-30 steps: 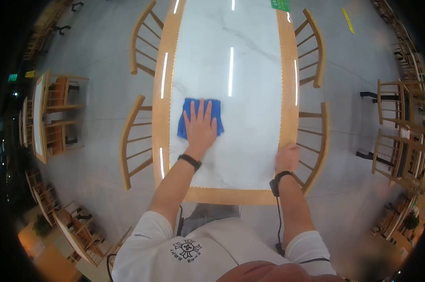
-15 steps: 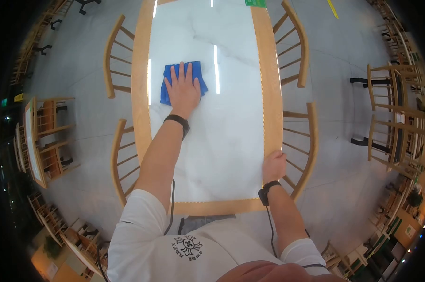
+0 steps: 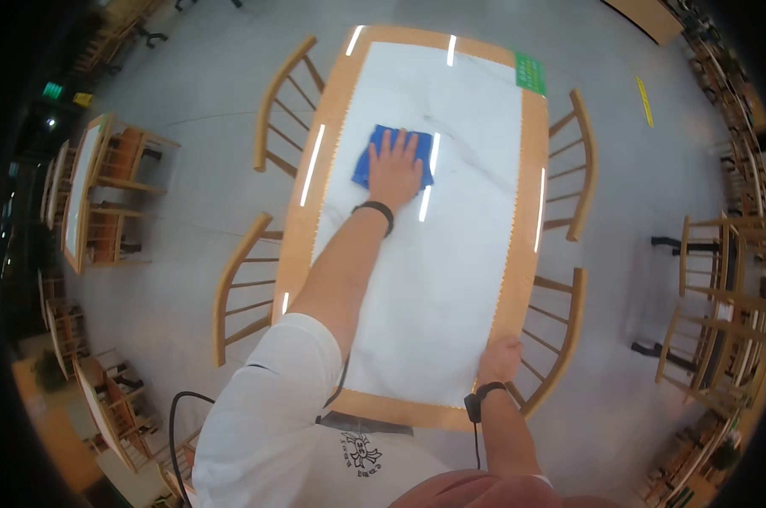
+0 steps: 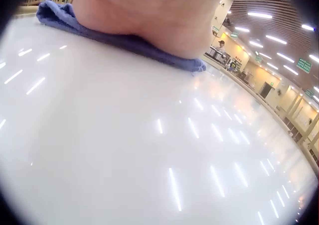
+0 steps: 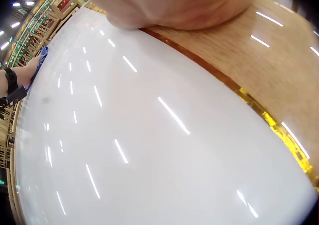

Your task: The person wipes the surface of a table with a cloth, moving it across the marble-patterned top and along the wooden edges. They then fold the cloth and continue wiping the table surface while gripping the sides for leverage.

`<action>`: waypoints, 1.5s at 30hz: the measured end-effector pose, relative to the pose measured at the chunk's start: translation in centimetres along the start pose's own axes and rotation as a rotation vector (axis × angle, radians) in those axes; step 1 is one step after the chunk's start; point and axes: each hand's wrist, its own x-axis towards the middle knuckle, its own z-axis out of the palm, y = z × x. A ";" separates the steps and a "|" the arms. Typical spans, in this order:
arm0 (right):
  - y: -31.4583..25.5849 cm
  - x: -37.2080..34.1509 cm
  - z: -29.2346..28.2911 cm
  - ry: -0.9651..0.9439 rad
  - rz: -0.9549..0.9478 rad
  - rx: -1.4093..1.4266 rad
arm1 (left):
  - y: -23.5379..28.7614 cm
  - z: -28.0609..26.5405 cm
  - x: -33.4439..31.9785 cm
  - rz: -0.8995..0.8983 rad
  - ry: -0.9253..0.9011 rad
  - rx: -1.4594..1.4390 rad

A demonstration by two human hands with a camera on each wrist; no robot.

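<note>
1. Left hand (image 3: 396, 172): palm down at about 11 o'clock on the tabletop, taking 12 as the far end in the head view; its fingers are extended and slightly spread, pressing rather than clutching.
2. Blue cloth (image 3: 364, 168): flat under that hand, touching the tabletop, edges showing around the fingers; the left wrist view shows one corner bunched up.
3. Right hand (image 3: 501, 361): at 5 o'clock, resting on the wooden border; its fingertips are hidden, so I cannot tell whether it grasps the edge.
4. Black bands (image 3: 376, 213) circle both wrists.
5. Table (image 3: 434, 313): glossy, white, marbled, with a wooden border and streaks of reflected light.
6. Green sign (image 3: 530, 74): at the 1 o'clock corner.
7. Wooden chairs (image 3: 589, 169): around the table at 2, 4, 8 and 10 o'clock.
8. Yellow strip (image 3: 644, 102): on the grey floor, farther out toward 2 o'clock.
9. More tables and chairs stand well apart, toward 3 and 9 o'clock.
</note>
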 end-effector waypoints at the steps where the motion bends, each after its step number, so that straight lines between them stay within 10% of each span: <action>1: -0.1 0.0 0.0 -0.005 -0.004 0.006 | -0.2 0.1 -0.3 0.012 0.016 -0.017; 29: 0.0 0.6 0.0 -0.002 -0.086 0.055 | -6.9 -8.3 -54.0 -0.066 -0.262 -0.075; 45: -0.3 0.3 0.0 0.039 -0.033 0.011 | -3.6 -5.4 -38.5 -0.091 -0.057 -0.003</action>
